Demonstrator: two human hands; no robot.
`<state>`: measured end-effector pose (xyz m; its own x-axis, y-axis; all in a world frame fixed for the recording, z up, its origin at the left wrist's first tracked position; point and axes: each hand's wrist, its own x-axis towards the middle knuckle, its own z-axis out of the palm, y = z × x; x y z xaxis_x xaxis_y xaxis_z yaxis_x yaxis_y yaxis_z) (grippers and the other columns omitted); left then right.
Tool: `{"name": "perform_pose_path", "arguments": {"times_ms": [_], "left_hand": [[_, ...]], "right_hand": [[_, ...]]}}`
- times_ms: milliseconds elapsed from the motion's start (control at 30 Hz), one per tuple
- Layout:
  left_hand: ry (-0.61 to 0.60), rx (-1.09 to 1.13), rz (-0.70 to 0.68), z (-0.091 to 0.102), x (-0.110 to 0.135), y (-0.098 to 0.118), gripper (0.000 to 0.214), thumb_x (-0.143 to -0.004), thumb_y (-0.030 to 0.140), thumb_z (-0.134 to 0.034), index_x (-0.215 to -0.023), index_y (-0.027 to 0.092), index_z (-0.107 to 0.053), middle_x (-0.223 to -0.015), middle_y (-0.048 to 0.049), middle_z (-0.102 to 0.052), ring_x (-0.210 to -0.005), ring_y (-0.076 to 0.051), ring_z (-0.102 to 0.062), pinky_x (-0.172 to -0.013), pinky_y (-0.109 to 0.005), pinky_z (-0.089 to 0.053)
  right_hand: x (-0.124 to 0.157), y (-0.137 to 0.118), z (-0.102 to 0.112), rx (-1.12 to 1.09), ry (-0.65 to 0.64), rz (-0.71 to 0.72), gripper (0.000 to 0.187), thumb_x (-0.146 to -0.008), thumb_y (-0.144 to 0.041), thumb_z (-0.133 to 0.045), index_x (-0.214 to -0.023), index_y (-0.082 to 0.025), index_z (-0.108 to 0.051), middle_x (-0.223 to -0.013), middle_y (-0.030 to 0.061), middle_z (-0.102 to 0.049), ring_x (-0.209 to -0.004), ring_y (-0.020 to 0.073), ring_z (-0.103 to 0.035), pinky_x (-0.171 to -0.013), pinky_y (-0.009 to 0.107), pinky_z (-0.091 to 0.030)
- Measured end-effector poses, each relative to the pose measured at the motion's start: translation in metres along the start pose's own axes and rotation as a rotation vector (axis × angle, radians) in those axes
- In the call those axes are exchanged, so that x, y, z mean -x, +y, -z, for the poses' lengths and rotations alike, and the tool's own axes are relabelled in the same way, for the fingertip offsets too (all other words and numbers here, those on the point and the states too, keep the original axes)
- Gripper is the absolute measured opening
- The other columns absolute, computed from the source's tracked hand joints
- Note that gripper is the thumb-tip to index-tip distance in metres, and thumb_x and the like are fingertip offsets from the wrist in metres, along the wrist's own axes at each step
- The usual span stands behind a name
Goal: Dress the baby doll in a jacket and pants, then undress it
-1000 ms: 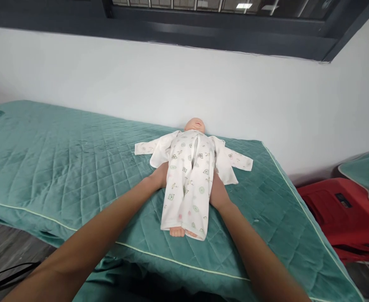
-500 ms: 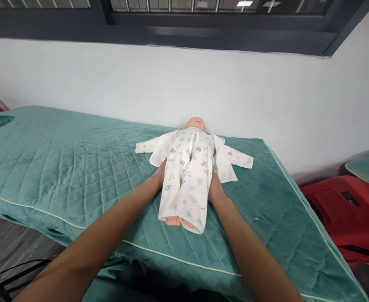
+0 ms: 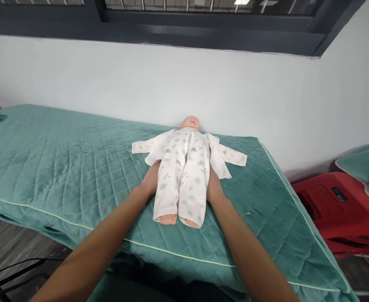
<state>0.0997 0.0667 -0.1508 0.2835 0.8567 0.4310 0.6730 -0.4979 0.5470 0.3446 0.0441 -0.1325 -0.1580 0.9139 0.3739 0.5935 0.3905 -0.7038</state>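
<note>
A baby doll [image 3: 190, 123] lies on its back on a green quilted bed [image 3: 65, 155], head toward the wall. It wears a white printed romper [image 3: 184, 176]; the sleeves lie spread out flat and bare feet show at the hem. My left hand [image 3: 151, 180] presses against the doll's left side at the hip, fingers tucked under the cloth. My right hand [image 3: 213, 186] is against the other side, fingers also hidden behind the romper. Both hands flank the doll's body.
A white wall [image 3: 172, 84] rises right behind the bed, with a dark window frame [image 3: 203, 33] above. A red plastic object [image 3: 338, 214] and another green cover [image 3: 363, 167] stand to the right. Dark floor and a cable [image 3: 11, 268] show at lower left.
The doll's legs have been drawn closer together and straighter, with the romper neater. My hands stay on its sides. The view shifted slightly.
</note>
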Motion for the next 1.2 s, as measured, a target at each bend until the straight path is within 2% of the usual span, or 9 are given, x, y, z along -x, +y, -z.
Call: {"name": "perform_pose_path", "arguments": {"times_ms": [233,367,467,633,767,933,1033,1133,1200], "left_hand": [[-0.057,-0.262,-0.089,0.007,0.015,0.005,0.02,-0.084,0.027,-0.063,-0.097,0.019,-0.075,-0.107,-0.0131,-0.074,-0.111,-0.033,-0.063,-0.1,-0.048,-0.049],[-0.061,-0.231,-0.103,0.008,0.017,0.005,0.023,-0.086,0.021,-0.059,-0.101,0.021,-0.077,-0.114,-0.0126,-0.074,-0.118,-0.033,-0.061,-0.102,-0.049,-0.047],[0.001,-0.153,-0.071,0.01,0.019,0.003,0.026,-0.086,0.017,-0.054,-0.097,0.021,-0.077,-0.115,-0.0107,-0.075,-0.12,-0.031,-0.06,-0.103,-0.047,-0.046],[0.255,0.046,0.18,0.016,0.019,-0.004,0.026,-0.083,0.015,-0.045,-0.068,0.022,-0.064,-0.109,-0.0056,-0.076,-0.114,-0.025,-0.063,-0.106,-0.042,-0.046],[0.446,0.061,0.508,0.022,0.013,-0.01,0.017,-0.085,0.023,-0.047,-0.085,0.022,-0.063,-0.119,-0.0081,-0.071,-0.118,-0.027,-0.062,-0.106,-0.044,-0.046],[0.45,-0.338,0.843,0.024,0.0,-0.017,0.043,-0.085,0.046,-0.062,-0.114,0.015,-0.063,-0.133,-0.021,-0.06,-0.13,-0.04,-0.053,-0.114,-0.058,-0.033],[0.357,-0.4,0.818,0.021,-0.003,-0.019,0.038,-0.084,0.048,-0.064,-0.107,0.018,-0.065,-0.14,-0.019,-0.055,-0.136,-0.038,-0.048,-0.12,-0.058,-0.024],[0.334,-0.389,0.784,0.019,-0.001,-0.021,0.026,-0.085,0.044,-0.062,-0.097,0.021,-0.065,-0.143,-0.0168,-0.052,-0.135,-0.036,-0.048,-0.121,-0.06,-0.021],[0.36,-0.333,0.716,0.019,0.003,-0.023,0.02,-0.086,0.04,-0.06,-0.089,0.021,-0.065,-0.141,-0.0164,-0.054,-0.132,-0.037,-0.05,-0.119,-0.062,-0.021]], "right_hand": [[0.005,-0.002,0.009,0.344,-0.04,0.014,0.032,-0.096,-0.024,-0.046,-0.116,-0.014,-0.07,-0.122,0.0173,-0.07,-0.115,0.0305,-0.063,-0.1,0.04,-0.046],[0.014,-0.002,0.016,0.438,-0.115,0.041,0.024,-0.092,-0.016,-0.05,-0.082,-0.018,-0.072,-0.092,0.0135,-0.071,-0.093,0.0279,-0.065,-0.083,0.036,-0.045],[0.023,-0.002,0.019,0.437,-0.12,0.059,0.022,-0.088,-0.011,-0.051,-0.076,-0.019,-0.068,-0.086,0.0099,-0.069,-0.088,0.0249,-0.063,-0.077,0.033,-0.043],[0.036,-0.001,0.021,0.293,-0.016,0.042,0.026,-0.077,-0.003,-0.044,-0.069,-0.022,-0.06,-0.077,0.0045,-0.063,-0.078,0.0207,-0.059,-0.07,0.03,-0.041],[0.037,0.004,0.026,0.04,0.091,0.01,0.032,-0.069,-0.003,-0.038,-0.076,-0.022,-0.062,-0.08,0.0026,-0.065,-0.076,0.0186,-0.061,-0.071,0.029,-0.045],[0.006,0.016,0.051,0.123,0.236,-0.173,0.032,-0.08,-0.012,-0.042,-0.099,-0.021,-0.066,-0.098,0.006,-0.069,-0.09,0.0204,-0.065,-0.083,0.032,-0.049],[-0.027,0.027,0.064,0.273,0.204,-0.328,0.028,-0.082,-0.015,-0.046,-0.101,-0.019,-0.065,-0.109,0.0103,-0.069,-0.097,0.0226,-0.064,-0.089,0.035,-0.047],[-0.054,0.04,0.064,0.309,0.154,-0.426,0.009,-0.082,-0.023,-0.055,-0.085,-0.02,-0.062,-0.093,0.0114,-0.069,-0.087,0.0253,-0.063,-0.081,0.037,-0.046],[-0.062,0.047,0.058,0.306,0.124,-0.473,0.013,-0.081,-0.032,-0.062,-0.075,-0.021,-0.058,-0.08,0.0084,-0.065,-0.08,0.0246,-0.061,-0.075,0.036,-0.044]]}}
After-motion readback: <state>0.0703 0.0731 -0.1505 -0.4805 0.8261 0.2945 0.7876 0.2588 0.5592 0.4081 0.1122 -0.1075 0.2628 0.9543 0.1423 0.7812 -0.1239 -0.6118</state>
